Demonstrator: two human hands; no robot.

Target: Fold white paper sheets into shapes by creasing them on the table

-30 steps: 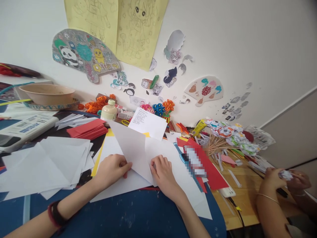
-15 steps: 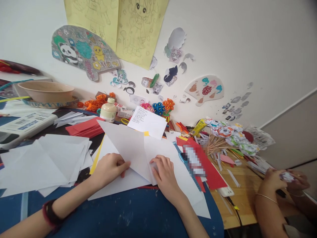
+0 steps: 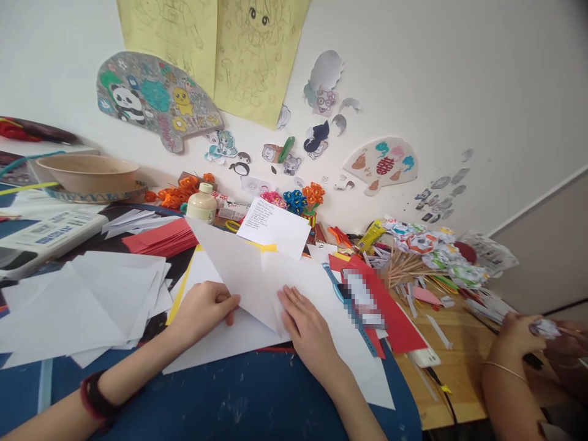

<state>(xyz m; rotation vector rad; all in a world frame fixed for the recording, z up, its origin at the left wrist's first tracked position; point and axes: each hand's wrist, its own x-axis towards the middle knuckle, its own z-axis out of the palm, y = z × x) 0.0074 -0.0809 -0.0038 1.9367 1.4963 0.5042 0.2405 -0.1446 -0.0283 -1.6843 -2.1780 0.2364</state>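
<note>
A folded sheet of white paper (image 3: pixel 243 272) lies in front of me over other white sheets (image 3: pixel 211 343). My left hand (image 3: pixel 209 309) pinches its lower left edge between thumb and fingers, lifting that side a little. On the right part of the sheet rests my right hand (image 3: pixel 303 321), its fingers stretched out and pressed flat on the paper near the crease. A strip of yellow paper (image 3: pixel 180 294) shows at the left beneath the white sheets. Right of my right hand lies a blue watch strap (image 3: pixel 337 285).
White sheets (image 3: pixel 82 300) are stacked at left, behind them red paper (image 3: pixel 160 236) and a glue bottle (image 3: pixel 202 205). A handwritten card (image 3: pixel 274 226) stands behind my work. Red paper (image 3: pixel 399 318) and wooden sticks (image 3: pixel 404 266) lie right. Another person's hands (image 3: pixel 528 337) hold crumpled white paper.
My right hand has flattened from curled fingers to stretched ones on the paper, and the raised fold there has gone down. My left hand keeps its pinch almost in place.
</note>
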